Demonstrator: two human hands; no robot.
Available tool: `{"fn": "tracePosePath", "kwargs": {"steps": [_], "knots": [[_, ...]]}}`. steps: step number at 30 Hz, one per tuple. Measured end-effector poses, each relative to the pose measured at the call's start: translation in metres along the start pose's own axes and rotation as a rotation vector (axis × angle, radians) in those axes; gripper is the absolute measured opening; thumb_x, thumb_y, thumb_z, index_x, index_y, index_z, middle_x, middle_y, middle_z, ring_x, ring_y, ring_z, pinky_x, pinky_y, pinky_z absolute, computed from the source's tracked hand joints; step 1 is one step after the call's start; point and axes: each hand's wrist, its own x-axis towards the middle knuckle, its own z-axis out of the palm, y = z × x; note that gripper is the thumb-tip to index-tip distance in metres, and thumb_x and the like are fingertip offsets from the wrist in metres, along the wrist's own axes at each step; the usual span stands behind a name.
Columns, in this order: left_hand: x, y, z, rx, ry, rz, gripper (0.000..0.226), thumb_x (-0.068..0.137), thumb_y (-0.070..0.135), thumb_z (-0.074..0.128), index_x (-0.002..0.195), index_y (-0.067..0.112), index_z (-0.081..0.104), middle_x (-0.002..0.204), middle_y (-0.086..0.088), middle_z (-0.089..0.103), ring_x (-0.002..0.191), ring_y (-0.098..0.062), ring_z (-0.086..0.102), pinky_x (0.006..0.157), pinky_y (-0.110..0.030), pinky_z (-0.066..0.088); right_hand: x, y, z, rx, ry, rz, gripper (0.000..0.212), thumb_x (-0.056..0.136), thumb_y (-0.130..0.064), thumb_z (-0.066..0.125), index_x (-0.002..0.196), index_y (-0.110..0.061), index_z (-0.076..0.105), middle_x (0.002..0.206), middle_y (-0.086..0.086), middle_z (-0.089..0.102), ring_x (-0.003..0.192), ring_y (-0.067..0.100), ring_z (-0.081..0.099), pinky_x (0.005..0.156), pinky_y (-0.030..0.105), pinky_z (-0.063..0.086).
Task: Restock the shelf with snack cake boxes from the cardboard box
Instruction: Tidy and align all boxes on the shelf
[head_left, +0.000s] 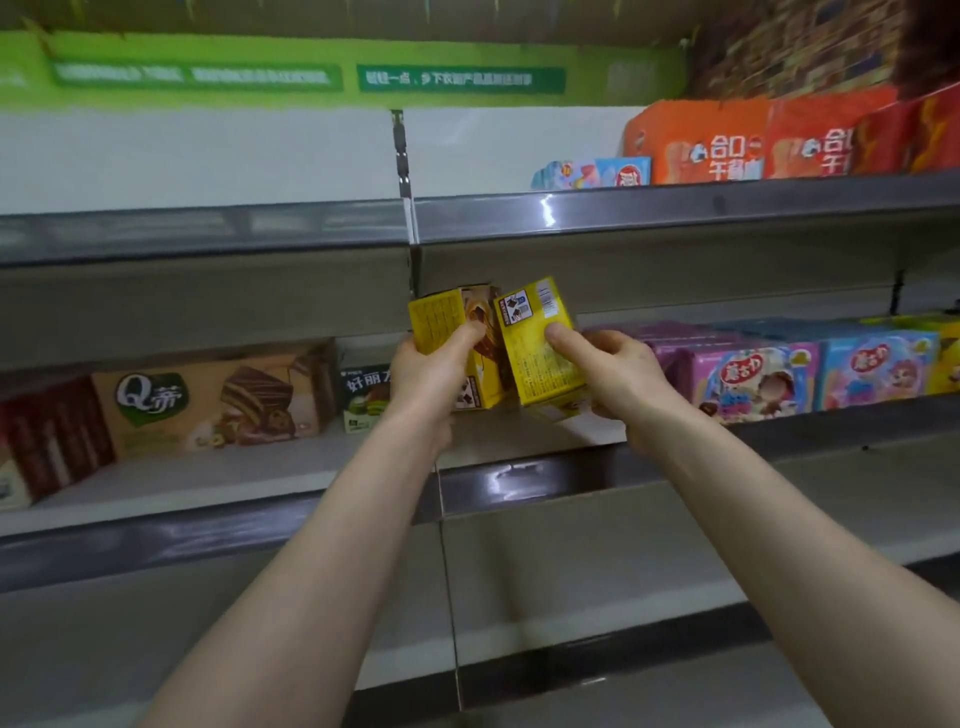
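I hold two yellow snack cake boxes upright in front of the middle shelf (519, 480). My left hand (431, 371) grips the left yellow box (441, 322), thumb across its side panel. The right yellow box (537, 338), tilted slightly right, is gripped by my right hand (618, 374), thumb pressed on its printed face. The two boxes touch along their inner edges, just above the shelf's bare middle section. The cardboard box is not in view.
On the middle shelf, a tan Q-brand cake box (208, 402), a dark red box (52, 436) and a green-and-white box (366, 397) stand left. Purple and blue boxes (753, 382) stand right. Orange boxes (727, 143) fill the upper shelf's right side.
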Motion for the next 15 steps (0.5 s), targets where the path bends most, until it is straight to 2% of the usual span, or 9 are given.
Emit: {"fn": "tracePosePath", "kwargs": {"steps": [2, 4, 5, 7, 10, 12, 13, 15], "knots": [[0.005, 0.004, 0.005, -0.011, 0.01, -0.073, 0.039, 0.082, 0.029, 0.074, 0.115, 0.018, 0.057, 0.105, -0.01, 0.071, 0.089, -0.026, 0.07, 0.074, -0.045, 0.06, 0.012, 0.001, -0.004, 0.012, -0.052, 0.003, 0.044, 0.085, -0.044, 0.068, 0.118, -0.015, 0.06, 0.091, -0.01, 0.064, 0.071, -0.001, 0.057, 0.049, 0.013, 0.043], [0.007, 0.007, 0.006, -0.028, 0.0, -0.158, 0.04, 0.082, 0.031, 0.072, 0.116, 0.014, 0.058, 0.095, -0.01, 0.072, 0.073, -0.022, 0.072, 0.053, -0.035, 0.058, 0.021, 0.0, -0.011, 0.012, -0.102, 0.007, 0.043, 0.084, -0.044, 0.068, 0.118, -0.021, 0.056, 0.094, -0.009, 0.064, 0.074, 0.005, 0.06, 0.055, 0.019, 0.045], [0.007, 0.007, 0.005, -0.04, -0.001, -0.195, 0.039, 0.082, 0.033, 0.071, 0.115, 0.014, 0.06, 0.09, -0.009, 0.072, 0.067, -0.021, 0.071, 0.051, -0.032, 0.056, 0.025, 0.001, -0.015, -0.002, -0.123, 0.013, 0.05, 0.083, -0.046, 0.069, 0.123, -0.023, 0.054, 0.101, -0.006, 0.065, 0.079, 0.01, 0.062, 0.06, 0.024, 0.048], [0.008, 0.003, 0.001, -0.07, 0.001, -0.265, 0.036, 0.082, 0.04, 0.066, 0.108, 0.016, 0.064, 0.082, -0.007, 0.072, 0.073, -0.022, 0.067, 0.063, -0.033, 0.054, 0.032, 0.003, -0.022, -0.036, -0.157, 0.031, 0.06, 0.079, -0.048, 0.072, 0.129, -0.025, 0.05, 0.115, -0.001, 0.064, 0.089, 0.019, 0.064, 0.066, 0.031, 0.052], [0.007, -0.003, -0.009, -0.143, 0.003, -0.315, 0.03, 0.084, 0.048, 0.056, 0.085, 0.02, 0.064, 0.061, -0.002, 0.07, 0.073, -0.021, 0.062, 0.065, -0.029, 0.046, 0.04, 0.008, -0.033, -0.036, -0.206, 0.009, 0.041, 0.077, -0.044, 0.075, 0.109, -0.031, 0.052, 0.112, -0.001, 0.066, 0.091, 0.02, 0.068, 0.072, 0.04, 0.058], [0.006, -0.006, -0.017, -0.212, 0.021, -0.348, 0.036, 0.083, 0.054, 0.052, 0.083, 0.02, 0.066, 0.065, -0.004, 0.071, 0.076, -0.023, 0.062, 0.065, -0.029, 0.044, 0.046, 0.011, -0.037, -0.085, -0.238, -0.056, 0.037, 0.078, -0.037, 0.076, 0.109, -0.031, 0.057, 0.106, -0.006, 0.068, 0.086, 0.013, 0.067, 0.065, 0.033, 0.057], [0.005, -0.008, -0.02, -0.263, 0.029, -0.362, 0.039, 0.083, 0.055, 0.051, 0.084, 0.02, 0.067, 0.072, -0.006, 0.071, 0.08, -0.025, 0.062, 0.067, -0.03, 0.044, 0.047, 0.012, -0.038, -0.137, -0.254, -0.102, 0.043, 0.077, -0.035, 0.077, 0.114, -0.033, 0.057, 0.105, -0.008, 0.067, 0.086, 0.01, 0.066, 0.063, 0.029, 0.054], [0.003, -0.011, -0.022, -0.392, 0.03, -0.379, 0.041, 0.084, 0.055, 0.049, 0.09, 0.018, 0.068, 0.087, -0.01, 0.071, 0.09, -0.029, 0.062, 0.072, -0.036, 0.048, 0.052, 0.014, -0.04, -0.266, -0.283, -0.205, 0.066, 0.067, -0.038, 0.081, 0.127, -0.034, 0.054, 0.111, -0.008, 0.066, 0.097, 0.012, 0.064, 0.074, 0.029, 0.053]]}}
